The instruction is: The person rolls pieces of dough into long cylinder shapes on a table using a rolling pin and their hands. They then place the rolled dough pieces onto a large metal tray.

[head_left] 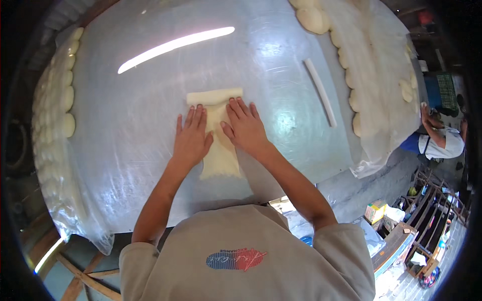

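Note:
A flat strip of pale dough (221, 160) lies on the metal-looking table, its near edge ragged and its far end curled into a roll (213, 96). My left hand (191, 138) rests palm down at the strip's left side, fingers stretched out, fingertips at the near side of the roll. On the other side, my right hand (247, 126) lies flat with fingers apart, its tips touching the roll near its right end. Neither hand grasps anything. To the right, a slim white rod (320, 93), like a rolling pin, lies on the table.
Rows of dough balls (69, 125) line the table's left edge, partly under clear plastic (75, 200). More dough pieces (312, 19) sit at the right under another plastic sheet (381, 100). Beyond the right edge is another person (444, 143). A cluttered wooden bench (394, 246) stands at lower right.

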A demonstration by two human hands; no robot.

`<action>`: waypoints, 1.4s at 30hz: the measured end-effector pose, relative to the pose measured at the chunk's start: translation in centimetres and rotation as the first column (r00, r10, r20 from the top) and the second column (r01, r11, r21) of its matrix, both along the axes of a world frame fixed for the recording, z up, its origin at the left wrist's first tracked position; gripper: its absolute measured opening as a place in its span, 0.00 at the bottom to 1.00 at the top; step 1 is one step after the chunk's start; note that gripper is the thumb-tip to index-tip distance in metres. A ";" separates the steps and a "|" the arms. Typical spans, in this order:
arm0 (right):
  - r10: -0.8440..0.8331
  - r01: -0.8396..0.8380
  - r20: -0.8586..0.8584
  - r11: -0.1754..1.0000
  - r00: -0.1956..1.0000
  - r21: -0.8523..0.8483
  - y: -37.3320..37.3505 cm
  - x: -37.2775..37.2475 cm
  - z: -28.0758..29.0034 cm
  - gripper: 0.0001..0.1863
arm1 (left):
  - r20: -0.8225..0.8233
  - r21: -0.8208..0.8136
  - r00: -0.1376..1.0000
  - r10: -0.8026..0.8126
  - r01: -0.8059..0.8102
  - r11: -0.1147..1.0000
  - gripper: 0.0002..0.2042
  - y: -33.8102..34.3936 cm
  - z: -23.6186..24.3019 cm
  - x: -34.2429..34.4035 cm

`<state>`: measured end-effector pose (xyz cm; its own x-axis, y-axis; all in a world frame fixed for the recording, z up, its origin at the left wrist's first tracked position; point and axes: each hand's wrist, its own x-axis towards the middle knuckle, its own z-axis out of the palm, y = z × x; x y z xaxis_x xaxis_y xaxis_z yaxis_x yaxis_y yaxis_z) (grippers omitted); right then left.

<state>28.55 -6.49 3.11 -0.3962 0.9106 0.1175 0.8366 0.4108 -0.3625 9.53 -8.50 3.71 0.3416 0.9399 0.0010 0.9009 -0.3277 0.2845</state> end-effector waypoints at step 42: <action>-0.248 0.251 -0.124 0.968 0.961 0.007 -7.9 -0.9 3.9 0.27 | 0.326 -0.306 0.919 0.223 -0.121 0.944 0.33 -6.4 6.2 -2.1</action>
